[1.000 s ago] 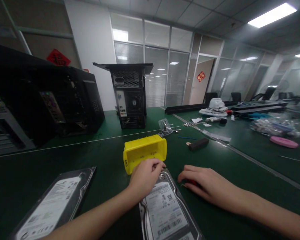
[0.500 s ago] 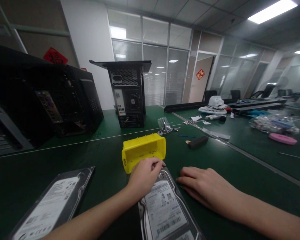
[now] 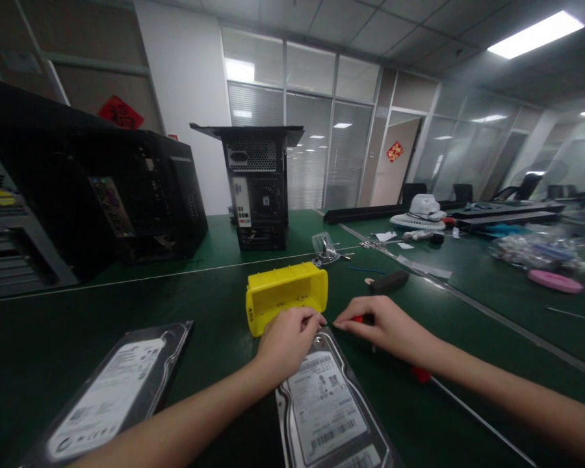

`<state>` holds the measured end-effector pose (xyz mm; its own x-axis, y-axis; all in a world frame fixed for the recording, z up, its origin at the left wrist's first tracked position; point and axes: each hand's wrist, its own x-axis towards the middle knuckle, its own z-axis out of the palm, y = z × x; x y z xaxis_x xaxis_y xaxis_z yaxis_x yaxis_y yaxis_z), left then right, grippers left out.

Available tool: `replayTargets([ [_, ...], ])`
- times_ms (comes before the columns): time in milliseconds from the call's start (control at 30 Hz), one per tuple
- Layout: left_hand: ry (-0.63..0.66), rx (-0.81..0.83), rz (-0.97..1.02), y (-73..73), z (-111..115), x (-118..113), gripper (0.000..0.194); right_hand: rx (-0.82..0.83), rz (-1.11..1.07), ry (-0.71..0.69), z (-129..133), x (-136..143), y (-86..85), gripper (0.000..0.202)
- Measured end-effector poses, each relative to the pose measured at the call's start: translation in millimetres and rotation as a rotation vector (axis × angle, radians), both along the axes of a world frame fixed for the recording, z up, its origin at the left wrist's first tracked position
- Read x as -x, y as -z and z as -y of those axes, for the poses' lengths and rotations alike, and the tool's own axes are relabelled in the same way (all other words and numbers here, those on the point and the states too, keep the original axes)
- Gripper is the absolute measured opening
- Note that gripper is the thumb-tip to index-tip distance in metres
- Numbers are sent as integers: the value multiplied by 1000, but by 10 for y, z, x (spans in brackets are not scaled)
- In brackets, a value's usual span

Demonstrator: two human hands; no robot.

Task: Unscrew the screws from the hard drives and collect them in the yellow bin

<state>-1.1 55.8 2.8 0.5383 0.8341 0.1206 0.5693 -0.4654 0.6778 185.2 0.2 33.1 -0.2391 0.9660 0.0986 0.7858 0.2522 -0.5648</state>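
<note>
A hard drive (image 3: 327,416) with a white label lies face up in front of me. My left hand (image 3: 290,338) rests over its far end, thumb and fingers pinched together; whatever sits between the fingertips is too small to make out. Just right of it, my right hand (image 3: 383,325) has its fingertips close to the left ones, thumb and forefinger closed. The red handle (image 3: 422,373) of a screwdriver runs through that hand, with its long shaft (image 3: 482,422) pointing back under my forearm. Behind the hands a yellow bin (image 3: 286,279) lies on its side, small dark screws inside.
A second hard drive (image 3: 112,393) lies at the left. Black computer cases (image 3: 258,188) stand at the back and far left. Beyond the bin are a clear plastic piece (image 3: 325,247) and a black block (image 3: 390,282). A pink disc (image 3: 556,281) and plastic bags (image 3: 539,248) lie far right.
My right hand has moved left and up, its fingers closing into a pinch near the left hand. The red-handled screwdriver now shows under it. My left hand stays at the drive's far end.
</note>
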Motion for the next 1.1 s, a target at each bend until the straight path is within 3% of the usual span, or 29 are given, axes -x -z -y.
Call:
replayTargets([
  [167,-8,-29,-52,-24,20,-1,36,100,-119,-15,-245,78,64,33],
  [533,17,-36,-43,4,-12,5,36,91,-78,-137,-231,58,94,36],
  [1100,6,-24,-53,14,-3,6,34,378,-363,66,-333,48,236,34],
])
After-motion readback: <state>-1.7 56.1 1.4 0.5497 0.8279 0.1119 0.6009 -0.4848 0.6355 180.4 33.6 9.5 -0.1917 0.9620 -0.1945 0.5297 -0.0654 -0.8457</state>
